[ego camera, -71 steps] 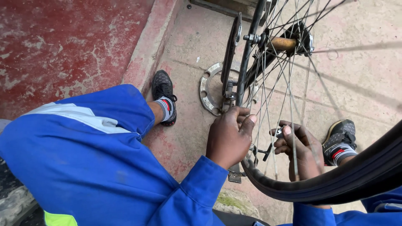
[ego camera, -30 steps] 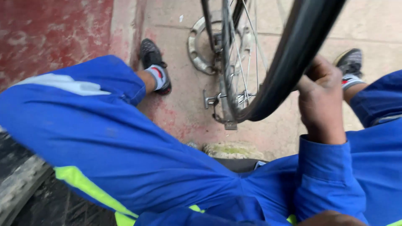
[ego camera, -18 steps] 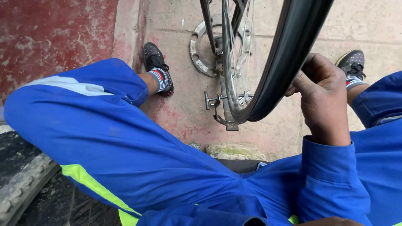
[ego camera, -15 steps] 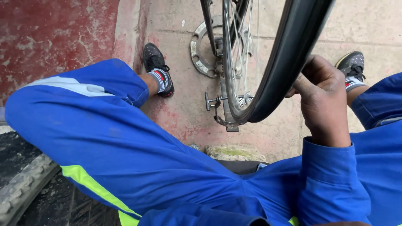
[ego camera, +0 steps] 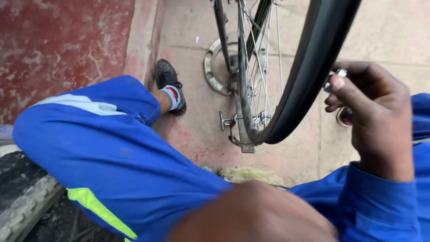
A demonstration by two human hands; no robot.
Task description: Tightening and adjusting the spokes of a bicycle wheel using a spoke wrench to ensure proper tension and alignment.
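Black tyre point(ego camera: 309, 76) stands just left of the right hand point(ego camera: 371, 112), whose narrow grip pinches a small metal part point(ego camera: 336, 78); left hand's point(ego camera: 255, 215) grip is blurred, unreadable.

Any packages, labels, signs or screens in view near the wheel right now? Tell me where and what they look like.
None in view. Only the bicycle wheel with its black tyre, the right hand beside it pinching a small metal part, and a round metal ring on the concrete floor.
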